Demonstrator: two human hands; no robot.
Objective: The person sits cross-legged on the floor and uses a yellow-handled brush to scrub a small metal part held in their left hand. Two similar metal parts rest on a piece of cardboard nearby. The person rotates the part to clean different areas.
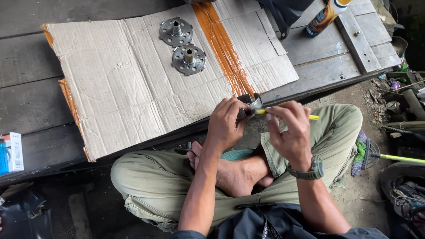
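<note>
My left hand (pixel 226 124) grips a small metal part (pixel 254 105) at the near edge of the flattened cardboard (pixel 119 84). My right hand (pixel 290 130) holds a thin yellow-handled tool (pixel 312 117) level, its tip against that metal part. I sit cross-legged in olive trousers with a bare foot (pixel 234 175) under my hands. Two round perforated metal hubs (pixel 176 32) (pixel 189 59) lie side by side on the cardboard, well beyond my hands.
The cardboard lies on a dark wooden platform (pixel 26 53). A brown bottle (pixel 325 17) stands at the far right. A small box (pixel 11 152) sits at the left edge. Tools and clutter (pixel 398 115) crowd the ground at the right.
</note>
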